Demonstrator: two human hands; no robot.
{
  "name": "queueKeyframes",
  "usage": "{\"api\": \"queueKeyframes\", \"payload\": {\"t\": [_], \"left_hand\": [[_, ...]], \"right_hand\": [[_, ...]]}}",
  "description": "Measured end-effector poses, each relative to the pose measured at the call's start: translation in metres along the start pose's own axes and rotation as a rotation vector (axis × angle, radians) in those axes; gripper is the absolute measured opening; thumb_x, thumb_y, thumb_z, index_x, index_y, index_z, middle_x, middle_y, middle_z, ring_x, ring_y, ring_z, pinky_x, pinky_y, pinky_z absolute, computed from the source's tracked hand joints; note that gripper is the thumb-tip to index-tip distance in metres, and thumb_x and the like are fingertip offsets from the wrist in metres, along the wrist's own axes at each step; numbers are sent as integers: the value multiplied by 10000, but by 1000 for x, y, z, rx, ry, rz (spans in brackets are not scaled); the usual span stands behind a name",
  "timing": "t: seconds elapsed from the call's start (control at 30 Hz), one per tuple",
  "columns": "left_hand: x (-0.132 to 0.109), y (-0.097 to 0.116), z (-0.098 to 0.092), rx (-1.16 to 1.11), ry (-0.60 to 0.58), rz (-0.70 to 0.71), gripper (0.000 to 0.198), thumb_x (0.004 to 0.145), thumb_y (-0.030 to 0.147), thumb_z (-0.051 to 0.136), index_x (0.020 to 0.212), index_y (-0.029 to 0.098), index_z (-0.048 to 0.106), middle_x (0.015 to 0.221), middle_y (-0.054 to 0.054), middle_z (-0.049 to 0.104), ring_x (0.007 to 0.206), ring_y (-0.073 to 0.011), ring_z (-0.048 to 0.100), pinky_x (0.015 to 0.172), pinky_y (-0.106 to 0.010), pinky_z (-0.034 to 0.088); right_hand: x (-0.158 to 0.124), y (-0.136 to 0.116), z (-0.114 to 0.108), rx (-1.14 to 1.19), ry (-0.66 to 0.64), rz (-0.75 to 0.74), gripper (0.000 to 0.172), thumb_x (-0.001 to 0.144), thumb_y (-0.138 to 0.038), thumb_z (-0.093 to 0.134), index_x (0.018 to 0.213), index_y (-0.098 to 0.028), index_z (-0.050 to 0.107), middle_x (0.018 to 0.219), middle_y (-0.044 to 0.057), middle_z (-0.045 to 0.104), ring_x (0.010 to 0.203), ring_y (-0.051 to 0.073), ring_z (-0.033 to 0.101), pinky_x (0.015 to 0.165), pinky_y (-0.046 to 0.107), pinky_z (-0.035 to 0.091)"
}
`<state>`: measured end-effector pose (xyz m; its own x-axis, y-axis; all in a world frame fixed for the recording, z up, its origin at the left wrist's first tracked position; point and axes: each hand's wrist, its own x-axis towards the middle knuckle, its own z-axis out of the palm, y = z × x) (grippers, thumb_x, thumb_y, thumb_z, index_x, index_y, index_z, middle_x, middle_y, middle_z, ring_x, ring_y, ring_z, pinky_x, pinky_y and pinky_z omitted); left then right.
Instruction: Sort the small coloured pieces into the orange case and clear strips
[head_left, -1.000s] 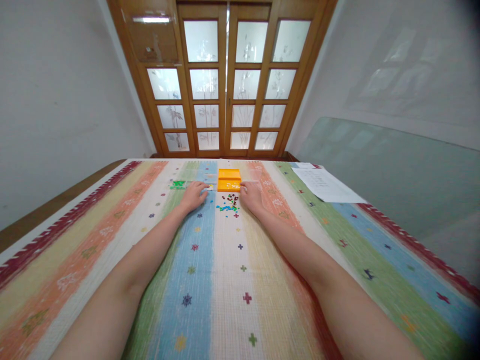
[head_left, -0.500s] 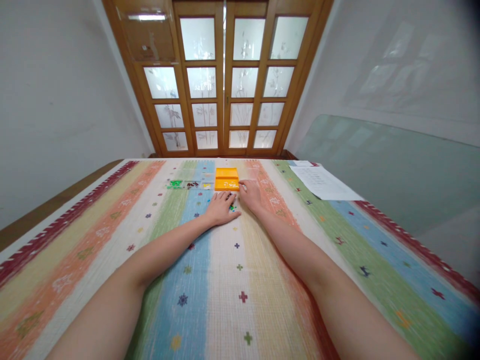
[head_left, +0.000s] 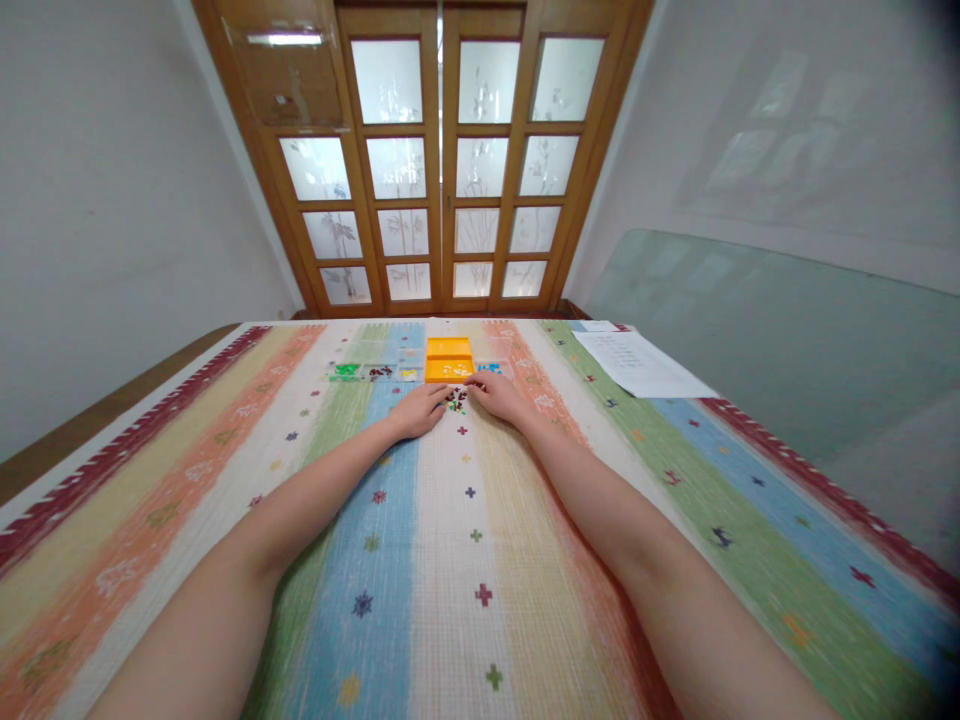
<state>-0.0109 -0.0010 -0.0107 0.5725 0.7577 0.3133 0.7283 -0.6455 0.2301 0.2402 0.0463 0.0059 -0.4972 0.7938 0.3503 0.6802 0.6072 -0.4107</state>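
A loose pile of tiny brown and green pieces lies on the tablecloth between my two hands. My left hand rests on the cloth at the pile's left side, open, its fingers stretched toward the pieces. At the pile's right edge is my right hand, thumb and fingers drawn together; whatever they may hold is too small to make out. Just beyond both hands stands an opened orange box, its lid side at the back and small white pieces in its front half.
Clear lidded boxes flank the orange one: left, a box of green pieces, one of brown pieces and one of yellow pieces; right, blue pieces. A printed sheet lies on the striped tablecloth at the right.
My left hand has slid left, uncovering the pile. My right hand has come down from the orange box's right side to the pile, and the blue pieces show behind it.
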Motion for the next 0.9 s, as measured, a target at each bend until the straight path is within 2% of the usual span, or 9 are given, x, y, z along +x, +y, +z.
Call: {"api": "queueKeyframes", "payload": {"t": [0.13,0.23,0.37,0.47,0.6,0.7,0.9], "left_hand": [[-8,-11,-6,27,-65,38,555,1084,357,416,1607,193,505,1637,-121,531,1512,-251,491,1296,-415,339],[-12,-15,-7,76,-137,44,614,1104,466,399,1662,209,425,1712,-119,429,1578,-257,410,1322,-416,267],[-18,-17,-9,118,-226,-2,704,1105,598,353,1702,225,340,1767,-123,310,1636,-285,302,1331,-451,216],[-23,-15,-12,120,-256,-49,742,1100,632,334,1707,206,321,1776,-141,272,1651,-310,258,1333,-493,206],[-29,-10,-18,125,-167,-58,682,1102,572,386,1673,199,401,1754,-145,335,1625,-308,321,1330,-501,240],[-33,-6,-24,115,-96,28,591,1096,512,440,1612,231,507,1715,-112,425,1591,-298,378,1330,-496,261],[-33,4,-28,94,-92,182,493,1098,444,461,1516,236,619,1581,-78,596,1516,-282,462,1306,-476,316]], "right_hand": [[-6,-14,10,-93,8,-77,235,1074,-239,569,1155,-178,782,1187,127,772,1121,240,675,1010,332,475],[-10,-23,15,-186,27,-113,233,1085,-269,567,1159,-174,766,1167,147,755,1123,254,659,1010,348,463],[-15,-25,15,-177,11,-149,229,1092,-251,552,1174,-189,757,1158,131,753,1105,244,656,992,342,461],[-17,-22,14,-136,0,-185,230,1079,-231,570,1217,-199,750,1185,122,747,1122,241,650,1003,346,462],[-20,-16,14,-15,47,-184,230,1044,-171,587,1209,-199,745,1202,103,732,1143,226,642,1020,345,476],[-23,-12,12,50,57,-206,211,1020,-138,587,1119,-210,758,1163,85,726,1125,223,641,1007,349,492],[-26,-17,8,58,62,-221,184,1034,-166,589,1032,-210,767,1107,87,730,1081,229,641,975,361,499]]}}
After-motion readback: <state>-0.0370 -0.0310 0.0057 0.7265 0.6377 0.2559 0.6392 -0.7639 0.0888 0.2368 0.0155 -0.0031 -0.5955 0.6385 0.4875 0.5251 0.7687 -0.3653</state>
